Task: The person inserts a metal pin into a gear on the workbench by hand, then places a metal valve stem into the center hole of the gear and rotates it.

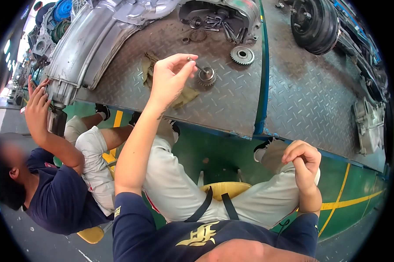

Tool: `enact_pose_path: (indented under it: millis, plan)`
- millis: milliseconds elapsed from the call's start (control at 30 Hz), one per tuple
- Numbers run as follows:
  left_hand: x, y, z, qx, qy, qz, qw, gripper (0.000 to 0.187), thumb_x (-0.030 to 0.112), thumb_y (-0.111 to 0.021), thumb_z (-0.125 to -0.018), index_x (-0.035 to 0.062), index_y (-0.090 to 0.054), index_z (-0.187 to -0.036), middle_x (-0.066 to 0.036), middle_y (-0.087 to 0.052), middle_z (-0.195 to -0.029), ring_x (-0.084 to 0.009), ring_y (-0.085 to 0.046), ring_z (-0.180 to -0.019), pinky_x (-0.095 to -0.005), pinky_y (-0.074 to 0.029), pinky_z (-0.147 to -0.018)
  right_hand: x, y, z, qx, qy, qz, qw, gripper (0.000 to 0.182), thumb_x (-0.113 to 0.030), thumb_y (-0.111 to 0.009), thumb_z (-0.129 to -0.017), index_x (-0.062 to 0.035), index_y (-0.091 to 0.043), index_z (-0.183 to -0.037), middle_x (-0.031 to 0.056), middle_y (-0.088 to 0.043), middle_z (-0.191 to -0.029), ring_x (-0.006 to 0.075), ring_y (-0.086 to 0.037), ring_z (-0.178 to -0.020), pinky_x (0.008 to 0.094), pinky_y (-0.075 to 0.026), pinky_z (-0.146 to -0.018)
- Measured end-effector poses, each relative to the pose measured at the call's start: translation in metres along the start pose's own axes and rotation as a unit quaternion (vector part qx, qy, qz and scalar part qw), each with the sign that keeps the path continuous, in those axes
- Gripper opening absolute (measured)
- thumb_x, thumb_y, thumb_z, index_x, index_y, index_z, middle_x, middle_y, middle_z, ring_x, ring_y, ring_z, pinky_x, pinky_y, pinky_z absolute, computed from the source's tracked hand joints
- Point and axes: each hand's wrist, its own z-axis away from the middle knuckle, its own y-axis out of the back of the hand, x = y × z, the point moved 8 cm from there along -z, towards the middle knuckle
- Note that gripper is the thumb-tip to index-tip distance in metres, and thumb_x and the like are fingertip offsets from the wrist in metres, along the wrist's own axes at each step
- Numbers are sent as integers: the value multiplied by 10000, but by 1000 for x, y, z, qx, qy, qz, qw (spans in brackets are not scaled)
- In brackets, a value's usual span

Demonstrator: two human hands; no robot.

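Observation:
My left hand (173, 74) pinches the upper end of a thin metal rod (198, 66) between thumb and forefinger. The rod slants down to a small metal gear (207, 77) lying on the steel plate bench (223, 105). A crumpled yellowish cloth (186, 97) lies partly behind my left wrist. To the right of the small gear, a larger toothed gear (242, 55) lies flat. Over my knee, off the bench's near edge, my right hand (302, 159) is curled closed, with nothing showing in its fingers.
A large grey metal housing (92, 43) occupies the bench's left. Several bolts (225, 28) lie inside a casing at the back, near a metal ring (198, 35). A black drum (315, 26) stands on the right bench. At left, a seated co-worker (53, 187) touches the housing.

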Motion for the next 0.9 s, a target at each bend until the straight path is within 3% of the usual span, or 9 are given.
enact_pose_path:
  millis: [133,900]
  plan:
    - [0,-3,1,2,7,-20,1000,199,32,-633,-926,-25,-696,-1106,-49,-692,-845,-79,-604,-718,-218,-483,-677,-4,-1,-1,-6,7,2,1000,229,149,-414,-701,45,-614,-740,132,-648,-769,177,-609,-683,263,-494,-637]
    - [2,-16,6,-32,6,-32,999,191,37,-645,-915,1,-729,-1083,1,-662,-788,-50,-573,-683,-205,-488,-638,0,-1,0,-1,-7,7,1000,227,151,-412,-702,42,-608,-740,130,-642,-764,175,-607,-690,261,-486,-642]
